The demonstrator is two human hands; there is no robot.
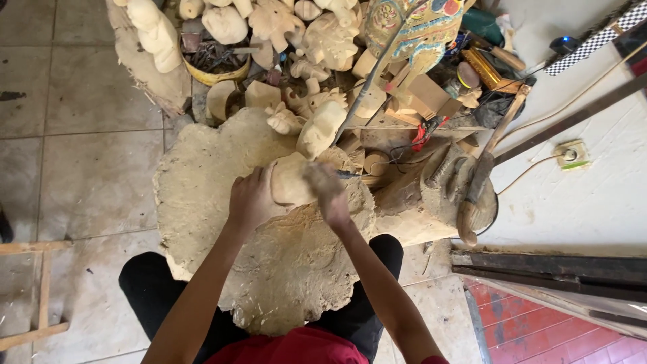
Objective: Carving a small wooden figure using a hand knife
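Left hand point(251, 201) wrapped around pale rough-carved wood block point(291, 179), near far edge of big irregular dusty stump slab point(202, 175). Right hand point(329, 192) blurred, closed on thin metal tool point(347, 174) against block. Beyond: pile of unfinished pale wood carvings point(323, 125), painted mask point(411, 30), mallet point(472, 195) at right.

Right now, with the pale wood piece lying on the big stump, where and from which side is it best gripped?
Probably by its rounded left end, coming from the left as the left hand does. The wood piece lies flat on the stump, and the right hand, blurred, covers its right end.
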